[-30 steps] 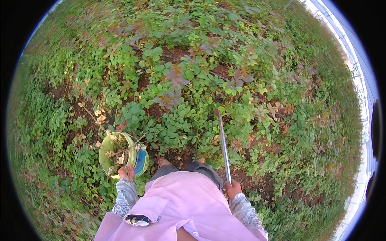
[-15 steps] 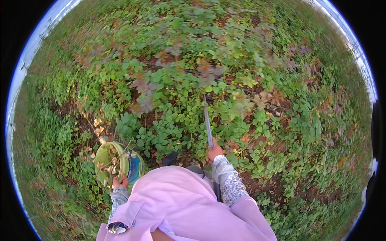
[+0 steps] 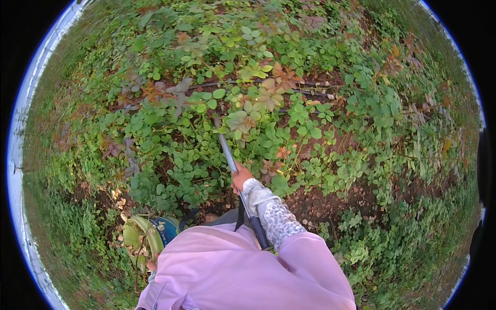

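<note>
My right hand (image 3: pixel 241 176) is closed around a long grey metal pole (image 3: pixel 228 153). The pole's far tip goes in among the green leaves, and its black grip end (image 3: pixel 260 235) lies against my pink clothing. At the lower left, a pale green bucket (image 3: pixel 155 242) with a blue patch on its side hangs tilted beside my body. Some dry stems and leaves show inside it. At the bucket's rim is my left hand (image 3: pixel 152 265), mostly hidden by the clothing; the bit that shows rests on the rim.
Low leafy plants (image 3: pixel 175 160), green with some reddish leaves, surround me on all sides. Thin dark hoses (image 3: pixel 315 93) run across the row ahead. Brown bare soil (image 3: pixel 336 204) with dry leaves shows to the right. A foot (image 3: pixel 211 217) is partly visible below.
My right hand and the pole have swung to the left, and the pole now leans left. The bucket has dropped lower in view, and my left hand is more covered by the clothing.
</note>
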Demonstrator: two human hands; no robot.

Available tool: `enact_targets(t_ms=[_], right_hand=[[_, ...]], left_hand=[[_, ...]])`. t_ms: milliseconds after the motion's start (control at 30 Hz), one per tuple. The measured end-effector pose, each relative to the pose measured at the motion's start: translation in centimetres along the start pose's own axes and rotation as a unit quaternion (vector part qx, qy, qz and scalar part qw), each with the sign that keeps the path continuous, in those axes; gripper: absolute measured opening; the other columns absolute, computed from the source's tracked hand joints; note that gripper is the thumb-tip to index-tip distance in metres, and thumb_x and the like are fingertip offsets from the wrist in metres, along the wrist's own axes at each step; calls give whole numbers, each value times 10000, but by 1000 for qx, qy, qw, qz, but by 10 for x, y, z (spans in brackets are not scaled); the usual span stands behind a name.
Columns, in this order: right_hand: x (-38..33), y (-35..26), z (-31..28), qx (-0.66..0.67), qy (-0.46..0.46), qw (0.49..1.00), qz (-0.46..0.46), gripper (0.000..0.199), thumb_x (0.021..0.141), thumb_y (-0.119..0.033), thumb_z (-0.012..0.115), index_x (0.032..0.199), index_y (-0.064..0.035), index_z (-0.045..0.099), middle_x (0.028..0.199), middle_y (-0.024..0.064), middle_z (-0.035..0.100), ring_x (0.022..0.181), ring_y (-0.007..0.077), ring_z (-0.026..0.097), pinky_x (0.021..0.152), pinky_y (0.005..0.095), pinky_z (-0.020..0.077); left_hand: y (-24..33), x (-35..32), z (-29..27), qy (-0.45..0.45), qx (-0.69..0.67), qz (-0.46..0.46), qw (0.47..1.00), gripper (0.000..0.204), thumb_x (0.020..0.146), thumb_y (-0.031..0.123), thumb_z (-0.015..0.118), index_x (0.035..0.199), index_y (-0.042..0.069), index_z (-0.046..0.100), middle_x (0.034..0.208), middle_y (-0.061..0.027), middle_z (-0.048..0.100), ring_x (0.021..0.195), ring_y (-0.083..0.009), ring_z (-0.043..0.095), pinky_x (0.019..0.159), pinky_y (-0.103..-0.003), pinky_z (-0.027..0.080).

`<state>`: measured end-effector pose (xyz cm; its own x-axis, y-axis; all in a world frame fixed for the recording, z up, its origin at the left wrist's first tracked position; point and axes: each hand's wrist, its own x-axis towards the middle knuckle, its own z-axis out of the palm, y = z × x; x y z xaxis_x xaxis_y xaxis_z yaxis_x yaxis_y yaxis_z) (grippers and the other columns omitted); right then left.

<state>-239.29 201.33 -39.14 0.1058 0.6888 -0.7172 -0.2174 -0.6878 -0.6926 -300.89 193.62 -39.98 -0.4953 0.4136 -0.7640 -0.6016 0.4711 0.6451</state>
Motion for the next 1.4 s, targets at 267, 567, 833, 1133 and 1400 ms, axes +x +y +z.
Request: enact_targets(t_ms=[267,567,833,1133,1400], right_hand=[[14,-25,-18,26,-45,998,23,553,966,-110,334,1490,-104,156,622,125,589,416,197,540,399,354,465],[37,-48,-19,65,-60,996,-3,577,943,-61,334,1488,-81,146,596,141,583,405,217,531,393,383,458],[67,-35,1,86,-16,996,22,499,976,-154,373,1457,-133,243,629,125,576,397,191,517,362,361,441],[76,23,-14,106,-28,994,2,550,986,-189,398,1490,-146,185,589,98,540,373,191,460,352,366,412],[110,24,-9,116,-33,993,-1,538,982,-219,396,1487,-193,211,609,80,532,369,170,454,347,351,407]], left_hand=[[5,15,-30,-71,241,141,958,297,873,179,476,950,-41,661,871,-106,664,747,-234,611,720,-320,506],[-6,5,-21,-22,85,50,995,360,868,192,358,969,-66,588,806,-113,609,713,-219,577,669,-310,506],[-8,1,-32,-17,316,144,938,358,879,225,408,892,-21,668,792,-98,644,694,-201,581,659,-298,483],[-9,3,-51,-17,491,258,832,256,817,174,686,924,-58,696,753,-44,650,648,-150,544,624,-294,446],[-1,-11,-55,13,447,219,867,245,814,184,644,913,-40,664,763,-55,632,657,-161,545,603,-308,461]])
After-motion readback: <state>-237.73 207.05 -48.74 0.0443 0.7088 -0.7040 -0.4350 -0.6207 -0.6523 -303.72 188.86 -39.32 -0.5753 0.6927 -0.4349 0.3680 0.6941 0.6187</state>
